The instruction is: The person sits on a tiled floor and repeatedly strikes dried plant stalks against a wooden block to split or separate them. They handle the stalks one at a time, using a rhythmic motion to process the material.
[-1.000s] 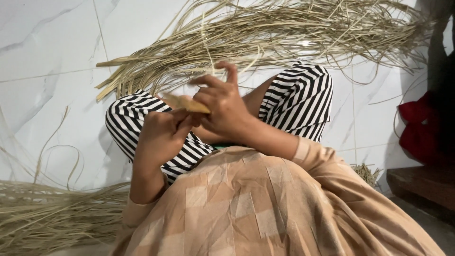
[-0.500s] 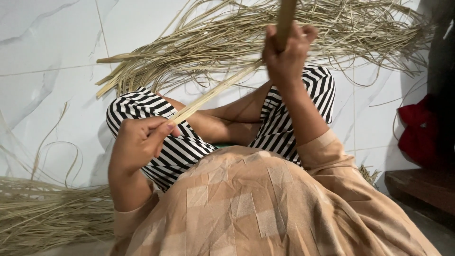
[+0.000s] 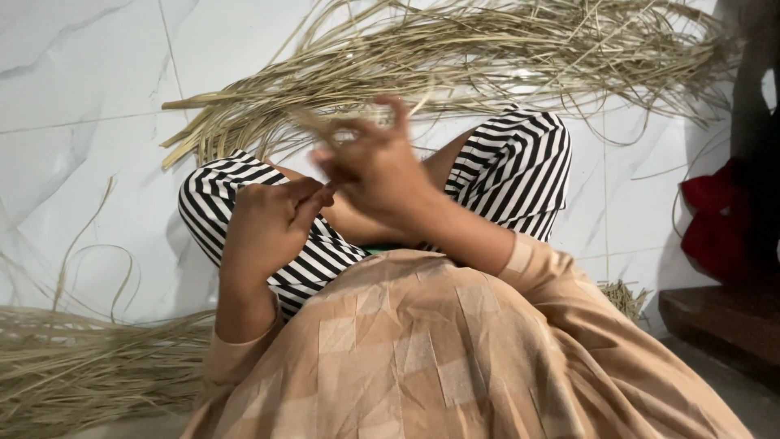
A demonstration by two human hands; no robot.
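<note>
The left hand is seen with its fingers curled inward and pressed together at the tips, which are laid against the right hand just above the lap. What is pinched between the left fingertips is hidden, so whether anything is held there cannot be told. The right hand is blurred; its thumb and forefinger are drawn together while the other fingers are spread upward and apart. A thin pale strip is faintly made out rising from it to the upper left, but the blur is too strong for the grip on it to be confirmed.

Both hands are held over crossed knees covered by black-and-white striped trousers, a soft fabric with narrow even bands. The lap is covered by a peach-tan garment, printed in blocky squares and creased into folds.

A large bundle of dried reed strips is spread across the floor beyond the knees; the strips are long, flat, stiff and straw-coloured, with fanned, frayed ends. A second heap of the same strips is lain at the lower left, with a few loose strands curling upward. The white marble-patterned floor tiles are glossy and faintly veined. A crumpled red cloth is seen at the right edge, above a dark wooden board.
</note>
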